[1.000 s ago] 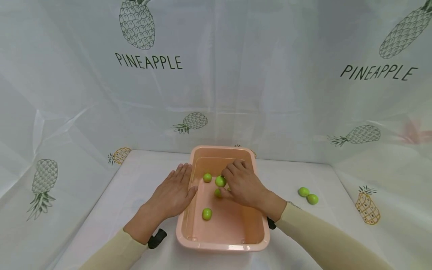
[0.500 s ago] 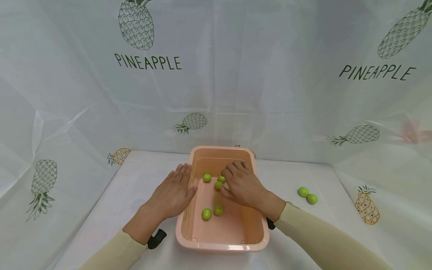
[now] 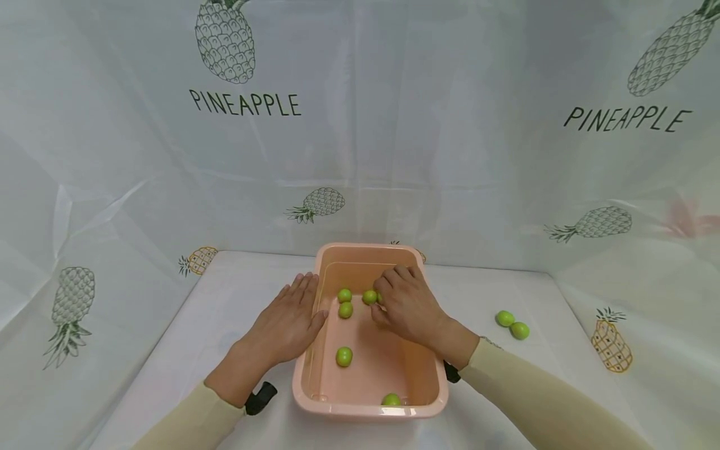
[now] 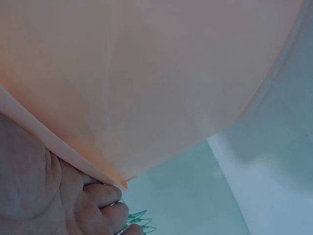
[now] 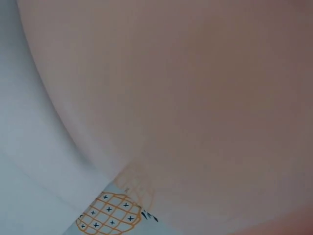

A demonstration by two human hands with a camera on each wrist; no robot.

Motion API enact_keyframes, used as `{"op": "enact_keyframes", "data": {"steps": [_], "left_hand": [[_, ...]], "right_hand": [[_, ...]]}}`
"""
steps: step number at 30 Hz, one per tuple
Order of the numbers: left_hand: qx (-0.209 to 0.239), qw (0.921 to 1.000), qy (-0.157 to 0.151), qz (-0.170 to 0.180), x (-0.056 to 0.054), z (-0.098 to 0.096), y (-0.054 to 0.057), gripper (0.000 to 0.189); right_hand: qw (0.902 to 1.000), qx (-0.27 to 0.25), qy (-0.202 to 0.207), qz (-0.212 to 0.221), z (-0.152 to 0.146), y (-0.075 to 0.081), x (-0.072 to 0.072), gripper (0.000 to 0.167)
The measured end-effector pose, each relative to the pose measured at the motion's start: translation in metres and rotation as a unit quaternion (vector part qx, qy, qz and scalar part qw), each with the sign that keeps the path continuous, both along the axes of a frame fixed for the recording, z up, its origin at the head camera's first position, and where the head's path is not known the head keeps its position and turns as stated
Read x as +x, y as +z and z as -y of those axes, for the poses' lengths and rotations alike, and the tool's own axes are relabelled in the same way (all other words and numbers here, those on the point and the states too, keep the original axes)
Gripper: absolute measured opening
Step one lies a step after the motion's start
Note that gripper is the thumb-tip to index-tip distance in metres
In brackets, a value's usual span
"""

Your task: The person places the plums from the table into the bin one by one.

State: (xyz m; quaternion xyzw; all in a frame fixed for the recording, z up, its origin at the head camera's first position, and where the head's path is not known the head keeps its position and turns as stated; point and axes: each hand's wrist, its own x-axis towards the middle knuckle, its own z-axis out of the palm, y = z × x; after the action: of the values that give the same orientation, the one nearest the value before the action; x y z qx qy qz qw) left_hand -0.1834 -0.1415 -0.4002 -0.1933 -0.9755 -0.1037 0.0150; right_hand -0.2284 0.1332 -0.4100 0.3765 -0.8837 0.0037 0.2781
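Observation:
A peach plastic basin (image 3: 372, 375) sits in the middle of the table in the head view. My left hand (image 3: 289, 322) lies with straight fingers along its left rim, palm beside the rim in the left wrist view. Over the basin's far right part is my right hand (image 3: 409, 306), fingers loosely bent. Close to its fingertips lies a small round green fruit (image 3: 369, 297) like a lime, with another partly hidden behind the fingers. Two more limes (image 3: 345, 310) touch at the left, one lime (image 3: 344, 357) lies nearer, and one lime (image 3: 391, 399) is at the near wall.
Two limes (image 3: 512, 325) lie side by side on the white table (image 3: 478, 400), right of the basin. A white curtain (image 3: 427, 125) printed with pineapples hangs behind and at both sides. The basin's outer wall (image 5: 171, 98) fills most of the right wrist view.
A lime that was at my right fingertips has been let go. Limes have rolled in the basin, one to the near wall and one to the left. My left hand stays put.

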Motion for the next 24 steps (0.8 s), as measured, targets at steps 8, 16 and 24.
{"op": "enact_keyframes", "data": {"steps": [8,16,24], "left_hand": [[0.001,1.0,0.005,0.004,0.0,0.0,0.0,0.074],[0.003,1.0,0.003,0.002,0.001,0.001,0.002,0.074],[-0.002,1.0,0.002,0.002,0.001,-0.001,0.001,0.074]], "right_hand": [[0.9986,-0.046,-0.024,-0.01,-0.018,0.005,0.0,0.02],[0.9947,-0.066,-0.033,-0.071,-0.05,0.008,-0.004,0.023],[0.9883,-0.083,-0.067,-0.11,-0.095,0.003,-0.008,0.034]]}}
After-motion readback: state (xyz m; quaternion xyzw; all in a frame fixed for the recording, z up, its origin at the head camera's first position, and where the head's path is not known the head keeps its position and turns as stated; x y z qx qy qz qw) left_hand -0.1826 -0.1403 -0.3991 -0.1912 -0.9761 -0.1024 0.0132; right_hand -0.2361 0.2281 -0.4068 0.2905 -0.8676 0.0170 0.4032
